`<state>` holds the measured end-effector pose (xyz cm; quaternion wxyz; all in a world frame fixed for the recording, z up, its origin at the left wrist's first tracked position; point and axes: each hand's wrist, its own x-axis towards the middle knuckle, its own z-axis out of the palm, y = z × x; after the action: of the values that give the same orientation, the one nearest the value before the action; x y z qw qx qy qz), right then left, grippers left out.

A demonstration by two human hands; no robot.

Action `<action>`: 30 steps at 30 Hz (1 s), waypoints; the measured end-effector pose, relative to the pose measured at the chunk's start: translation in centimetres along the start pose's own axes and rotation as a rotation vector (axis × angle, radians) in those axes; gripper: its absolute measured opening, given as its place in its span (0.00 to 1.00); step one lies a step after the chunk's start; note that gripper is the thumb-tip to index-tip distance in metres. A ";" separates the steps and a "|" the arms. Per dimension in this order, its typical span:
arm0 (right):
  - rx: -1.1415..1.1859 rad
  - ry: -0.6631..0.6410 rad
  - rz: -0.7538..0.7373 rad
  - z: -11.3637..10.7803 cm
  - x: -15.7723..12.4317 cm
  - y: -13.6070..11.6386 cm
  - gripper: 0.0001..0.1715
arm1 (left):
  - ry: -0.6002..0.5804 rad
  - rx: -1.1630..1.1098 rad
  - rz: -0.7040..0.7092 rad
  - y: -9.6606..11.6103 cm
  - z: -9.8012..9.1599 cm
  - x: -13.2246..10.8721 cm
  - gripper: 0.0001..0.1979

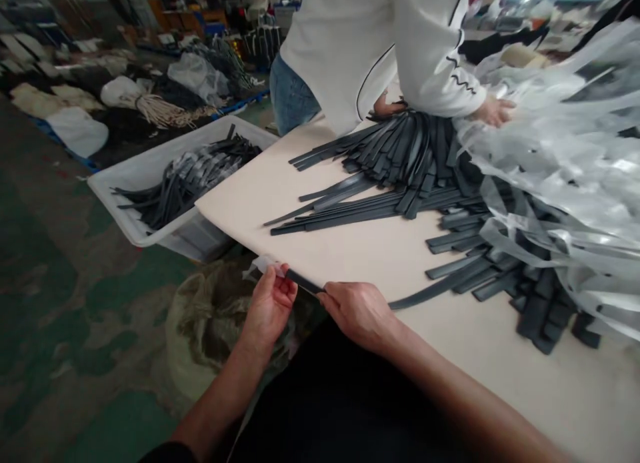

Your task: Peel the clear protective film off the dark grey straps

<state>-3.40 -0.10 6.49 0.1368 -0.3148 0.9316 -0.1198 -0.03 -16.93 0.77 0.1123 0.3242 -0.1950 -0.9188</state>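
A dark grey flat strip point(304, 281) runs between my two hands at the near edge of the table point(345, 249). My left hand point(273, 299) pinches the strip's end together with a piece of thin white translucent film point(266, 264). Closed over the strip farther along is my right hand point(357, 309), and the strip comes out beyond it toward the pile at the right. Several more dark strips point(500, 263) lie on the table, fanned out in loose bundles. What my right fingers press on underneath is hidden.
Across the table a person in a white top point(350, 56) has hands on the strips and on a heap of white film point(565, 163). A white plastic bin point(165, 236) with strips stands at the left. Below the table edge sits an open woven sack point(200, 329).
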 end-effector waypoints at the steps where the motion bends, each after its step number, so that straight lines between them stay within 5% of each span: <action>1: -0.008 0.001 -0.003 0.1 0.2 0.1 0.21 | -0.009 0.007 -0.002 0.0 -0.2 0.2 0.06; 11: 0.006 -0.131 -0.024 -0.1 1.7 -0.6 0.20 | -0.078 0.070 -0.085 -2.6 -2.0 -0.3 0.11; 14: 0.085 -0.171 -0.025 -1.2 0.7 0.3 0.15 | 0.036 0.012 -0.026 -1.2 -2.0 0.4 0.04; 17: 0.195 -0.158 -0.012 -2.2 -0.5 1.2 0.21 | 0.156 -0.042 0.102 0.9 -2.0 0.8 0.04; 24: 0.234 -0.079 -0.106 -1.4 0.3 -1.3 0.26 | -0.134 0.108 0.002 -1.8 -2.4 -2.4 0.12; 30: 0.282 -0.048 -0.098 -3.2 -2.2 -0.5 0.31 | 0.014 0.019 0.152 0.2 -2.2 -2.1 0.08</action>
<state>-2.49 1.31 10.02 0.1958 -0.3401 0.8856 -0.2485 3.05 -17.06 0.45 0.1798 0.3161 -0.2269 -0.9035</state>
